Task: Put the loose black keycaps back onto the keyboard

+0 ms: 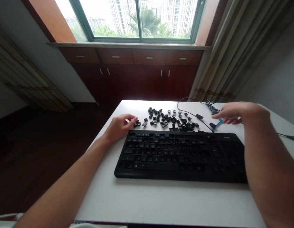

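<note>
A black keyboard lies across the white table with many of its keys off, bare sockets showing. Past its upper left corner is my left hand, thumb and forefinger pinched at a black keycap. Loose black keycaps are scattered behind the keyboard. My right hand is beyond the keyboard's right end, its fingers curled under the thumb. From between them a small blue tool slants down to the left; its upper end is partly hidden by the hand.
A thin black cable loops behind the keycaps to a coiled bundle by my right hand. Two dark flat pieces lie near the blue tool, one of them a black rectangle. Another cable end lies at the far right. Cabinets stand beyond the table.
</note>
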Demonstrator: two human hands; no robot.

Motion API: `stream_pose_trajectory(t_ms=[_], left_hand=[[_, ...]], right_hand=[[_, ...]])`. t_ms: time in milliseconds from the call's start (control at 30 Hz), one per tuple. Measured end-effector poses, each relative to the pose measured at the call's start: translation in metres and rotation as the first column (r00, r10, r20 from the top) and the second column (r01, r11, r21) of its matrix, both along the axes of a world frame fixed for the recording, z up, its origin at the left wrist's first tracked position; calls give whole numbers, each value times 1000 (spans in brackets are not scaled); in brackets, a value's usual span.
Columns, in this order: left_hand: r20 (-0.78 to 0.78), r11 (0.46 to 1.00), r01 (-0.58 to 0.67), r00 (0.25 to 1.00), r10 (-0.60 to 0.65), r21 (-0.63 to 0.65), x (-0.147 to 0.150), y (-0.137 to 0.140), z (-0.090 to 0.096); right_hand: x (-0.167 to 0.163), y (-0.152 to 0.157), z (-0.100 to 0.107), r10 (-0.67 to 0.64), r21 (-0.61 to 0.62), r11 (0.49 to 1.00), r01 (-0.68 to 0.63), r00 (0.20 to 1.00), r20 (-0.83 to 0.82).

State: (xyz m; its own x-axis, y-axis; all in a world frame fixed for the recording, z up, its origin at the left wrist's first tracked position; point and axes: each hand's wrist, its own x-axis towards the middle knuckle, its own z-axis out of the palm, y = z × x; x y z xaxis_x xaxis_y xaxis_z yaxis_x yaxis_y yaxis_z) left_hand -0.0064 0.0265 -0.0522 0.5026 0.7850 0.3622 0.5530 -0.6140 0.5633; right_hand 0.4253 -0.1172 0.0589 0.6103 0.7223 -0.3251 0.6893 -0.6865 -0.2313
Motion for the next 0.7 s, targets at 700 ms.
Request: stream_pose_trajectory(t_ms=[700], left_hand=[[-8,999,33,999,-32,26,0,-2,2]], right_hand=[[66,-29,-23,-151,-94,985,147,988,-32]])
